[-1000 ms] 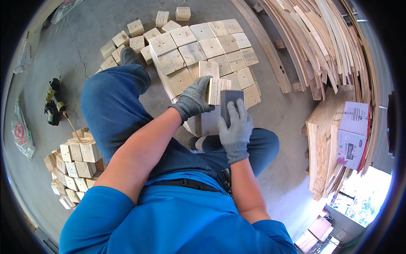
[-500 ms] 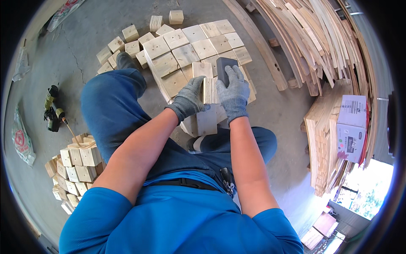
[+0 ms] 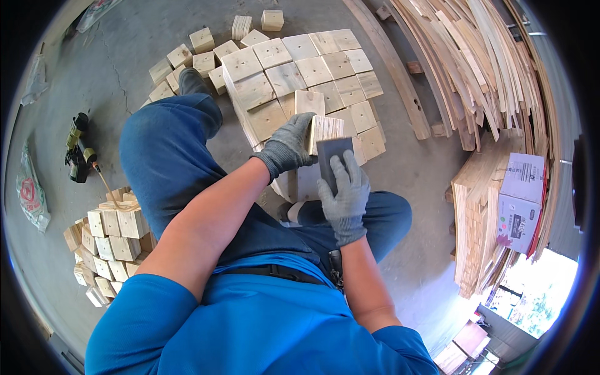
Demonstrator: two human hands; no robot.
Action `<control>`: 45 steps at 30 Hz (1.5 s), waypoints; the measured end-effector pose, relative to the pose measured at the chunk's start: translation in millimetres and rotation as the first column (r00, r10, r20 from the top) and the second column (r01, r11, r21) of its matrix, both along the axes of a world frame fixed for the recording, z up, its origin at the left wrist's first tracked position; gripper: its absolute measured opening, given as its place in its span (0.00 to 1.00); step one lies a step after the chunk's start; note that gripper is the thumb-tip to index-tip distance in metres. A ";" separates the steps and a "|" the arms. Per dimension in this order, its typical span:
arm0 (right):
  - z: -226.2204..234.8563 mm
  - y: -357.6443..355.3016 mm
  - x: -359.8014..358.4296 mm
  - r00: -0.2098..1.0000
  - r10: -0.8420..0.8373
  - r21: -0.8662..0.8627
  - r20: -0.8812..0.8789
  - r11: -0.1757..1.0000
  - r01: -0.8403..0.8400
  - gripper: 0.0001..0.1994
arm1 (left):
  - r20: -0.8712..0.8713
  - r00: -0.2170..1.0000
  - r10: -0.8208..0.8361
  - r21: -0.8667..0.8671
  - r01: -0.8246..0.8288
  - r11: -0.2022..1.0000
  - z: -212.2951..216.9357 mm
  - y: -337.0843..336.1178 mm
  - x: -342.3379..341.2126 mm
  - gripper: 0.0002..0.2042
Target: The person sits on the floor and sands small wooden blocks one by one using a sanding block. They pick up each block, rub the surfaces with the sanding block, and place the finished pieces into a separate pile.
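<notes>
The left hand (image 3: 289, 149), in knitted grey, grips a squarish wood block (image 3: 327, 128) by its left side, striped layers showing; the right hand (image 3: 347, 199) clasps a flat, dark rectangular pad (image 3: 329, 157), its far edge by the wood block's near right corner, contact unclear. Beyond the grip, square-faced blocks (image 3: 286, 79) sit edge to edge, while rightward a stretch of grey floor (image 3: 420, 181) separates the right hand from long, thin planks (image 3: 447, 59).

Block (image 3: 325, 127) in left fingers (image 3: 300, 122), block rows (image 3: 314, 70) beyond, planks (image 3: 451, 56) right
</notes>
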State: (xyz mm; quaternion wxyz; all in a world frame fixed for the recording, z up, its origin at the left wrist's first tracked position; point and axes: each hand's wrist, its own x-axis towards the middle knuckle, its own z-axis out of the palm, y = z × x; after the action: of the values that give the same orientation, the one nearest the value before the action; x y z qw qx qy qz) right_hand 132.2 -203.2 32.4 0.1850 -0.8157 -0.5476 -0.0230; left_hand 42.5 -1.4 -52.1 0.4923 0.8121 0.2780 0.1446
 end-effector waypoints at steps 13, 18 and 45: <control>-9.8 88.2 48.0 0.992 -0.118 0.014 -0.040 0.993 0.119 0.30 | 0.059 0.998 0.029 0.028 -0.031 0.999 -15.4 -1.6 5.4 0.53; 10.0 18.7 -2.8 0.999 -0.018 -0.072 -0.037 0.997 0.016 0.31 | 0.024 1.000 0.010 0.018 -0.011 1.000 -8.5 -0.1 2.3 0.54; 8.5 -5.0 -14.9 0.995 0.095 -0.023 -0.031 0.995 -0.096 0.32 | 0.111 0.993 0.033 -0.007 -0.033 0.999 -20.2 -1.7 2.8 0.50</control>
State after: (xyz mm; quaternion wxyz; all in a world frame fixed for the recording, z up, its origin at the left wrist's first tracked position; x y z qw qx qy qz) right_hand 117.3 -208.2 40.9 0.1842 -0.7910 -0.5834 0.0049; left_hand 45.3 -3.1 -72.4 0.5065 0.7969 0.2639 0.1971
